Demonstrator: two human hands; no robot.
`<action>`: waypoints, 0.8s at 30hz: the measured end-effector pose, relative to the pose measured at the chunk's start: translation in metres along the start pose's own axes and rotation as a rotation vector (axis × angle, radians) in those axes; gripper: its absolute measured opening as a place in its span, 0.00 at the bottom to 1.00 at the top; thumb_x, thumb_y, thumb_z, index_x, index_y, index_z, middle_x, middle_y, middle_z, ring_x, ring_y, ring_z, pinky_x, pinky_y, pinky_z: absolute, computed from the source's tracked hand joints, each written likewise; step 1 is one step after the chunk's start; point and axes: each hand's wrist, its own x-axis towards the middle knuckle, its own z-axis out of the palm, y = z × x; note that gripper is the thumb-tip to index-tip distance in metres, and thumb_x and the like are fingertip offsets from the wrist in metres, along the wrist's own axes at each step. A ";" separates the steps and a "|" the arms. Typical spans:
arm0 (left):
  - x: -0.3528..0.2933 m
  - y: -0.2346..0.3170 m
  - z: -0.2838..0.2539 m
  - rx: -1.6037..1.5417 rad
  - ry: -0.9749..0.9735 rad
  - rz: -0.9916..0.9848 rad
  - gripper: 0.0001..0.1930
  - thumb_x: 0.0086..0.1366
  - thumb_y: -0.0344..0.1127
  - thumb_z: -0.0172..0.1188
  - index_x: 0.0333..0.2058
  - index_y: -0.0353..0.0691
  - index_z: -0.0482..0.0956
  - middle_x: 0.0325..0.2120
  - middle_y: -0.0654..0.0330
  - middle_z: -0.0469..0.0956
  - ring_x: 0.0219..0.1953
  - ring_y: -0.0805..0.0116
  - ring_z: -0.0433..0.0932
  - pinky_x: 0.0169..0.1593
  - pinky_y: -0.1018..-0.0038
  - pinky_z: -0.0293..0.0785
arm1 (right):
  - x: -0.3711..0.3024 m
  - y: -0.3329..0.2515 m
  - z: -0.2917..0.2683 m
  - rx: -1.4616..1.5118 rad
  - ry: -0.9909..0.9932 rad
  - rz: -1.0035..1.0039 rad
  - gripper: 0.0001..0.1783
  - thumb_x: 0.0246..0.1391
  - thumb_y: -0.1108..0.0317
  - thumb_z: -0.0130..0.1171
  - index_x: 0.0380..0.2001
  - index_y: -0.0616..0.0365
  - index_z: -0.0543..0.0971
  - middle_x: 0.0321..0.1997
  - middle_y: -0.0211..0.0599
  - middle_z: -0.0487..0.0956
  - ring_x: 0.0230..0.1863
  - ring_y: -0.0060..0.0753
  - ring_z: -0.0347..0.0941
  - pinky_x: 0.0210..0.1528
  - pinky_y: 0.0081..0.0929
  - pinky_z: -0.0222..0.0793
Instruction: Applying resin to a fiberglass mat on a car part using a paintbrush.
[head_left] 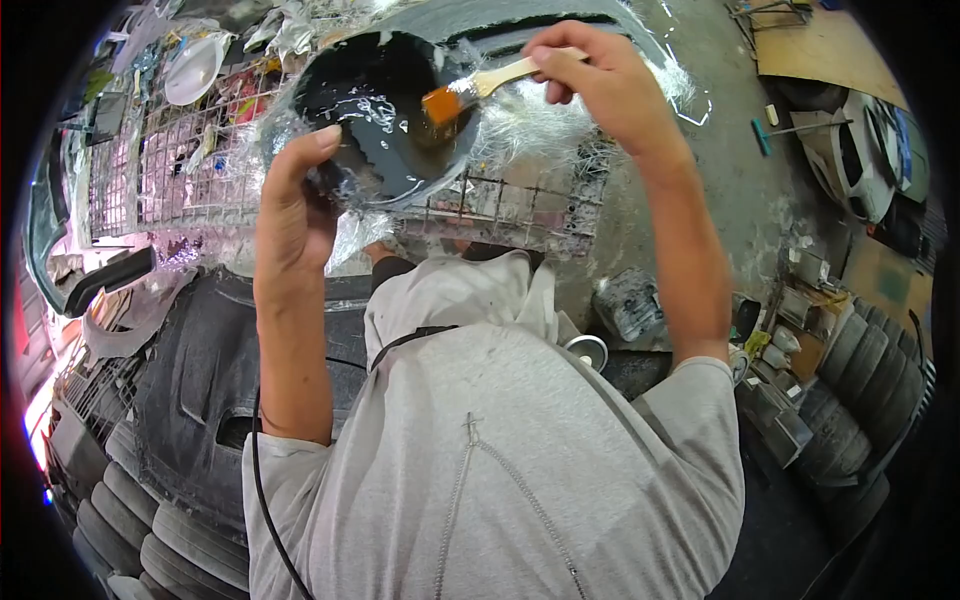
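Note:
My left hand (298, 205) grips the near left rim of a round black bowl (335, 85), the thumb over the edge and the other fingers mostly hidden beneath. A glossy, see-through liquid lies in the tilted bowl, and clear film or strands cling around its outside. In my right hand (605, 85) a paintbrush (512, 74) with a pale wooden handle is pinched between thumb and fingers. Its orange-brown bristles point down into the right side of the bowl, just over or touching the liquid. White stringy fibres (530, 135) spread beside the bowl.
A wire mesh rack (500, 205) lies under the bowl, with a dark moulded panel (540, 32) beyond. At left are a black car bumper (200, 350) and stacked tyres (120, 520). More tyres (865, 350) and boxes stand right. A dark cable hangs along my left arm.

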 end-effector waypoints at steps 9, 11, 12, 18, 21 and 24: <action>-0.030 0.006 -0.049 -0.088 0.109 0.018 0.22 0.56 0.41 0.68 0.47 0.36 0.78 0.42 0.58 0.81 0.45 0.62 0.80 0.52 0.64 0.77 | -0.014 0.081 -0.008 0.013 0.364 0.197 0.13 0.60 0.60 0.59 0.41 0.57 0.81 0.31 0.32 0.83 0.29 0.19 0.76 0.34 0.21 0.70; -0.035 0.009 -0.062 -0.093 0.133 0.045 0.23 0.57 0.40 0.67 0.49 0.34 0.77 0.44 0.56 0.81 0.46 0.61 0.80 0.52 0.62 0.78 | -0.015 0.085 0.000 -0.134 0.408 0.203 0.13 0.60 0.60 0.59 0.40 0.57 0.82 0.28 0.33 0.83 0.26 0.19 0.76 0.32 0.22 0.71; -0.039 0.011 -0.072 -0.139 0.124 0.048 0.23 0.58 0.40 0.66 0.49 0.34 0.77 0.44 0.56 0.81 0.46 0.60 0.81 0.52 0.61 0.78 | -0.014 0.081 0.003 -0.247 0.476 0.172 0.12 0.60 0.61 0.59 0.40 0.57 0.82 0.27 0.35 0.83 0.25 0.20 0.76 0.31 0.23 0.71; -0.054 0.026 -0.084 -0.228 0.117 0.130 0.22 0.59 0.38 0.64 0.49 0.31 0.78 0.44 0.53 0.82 0.45 0.58 0.82 0.52 0.61 0.80 | -0.014 0.042 0.006 -0.232 0.584 0.038 0.11 0.57 0.63 0.60 0.40 0.56 0.83 0.23 0.36 0.81 0.23 0.22 0.76 0.30 0.25 0.70; -0.056 0.031 -0.094 -0.279 0.049 0.133 0.22 0.59 0.38 0.64 0.48 0.31 0.78 0.45 0.52 0.82 0.45 0.58 0.82 0.52 0.60 0.80 | -0.003 0.062 0.005 -0.213 0.473 0.099 0.10 0.58 0.63 0.61 0.40 0.55 0.83 0.23 0.36 0.81 0.24 0.23 0.76 0.30 0.24 0.70; -0.060 0.033 -0.105 -0.294 0.048 0.157 0.22 0.60 0.38 0.64 0.49 0.30 0.77 0.45 0.52 0.81 0.45 0.58 0.82 0.52 0.59 0.80 | 0.002 0.073 -0.006 -0.339 0.483 0.114 0.10 0.58 0.62 0.61 0.40 0.54 0.82 0.25 0.35 0.82 0.25 0.24 0.77 0.31 0.25 0.71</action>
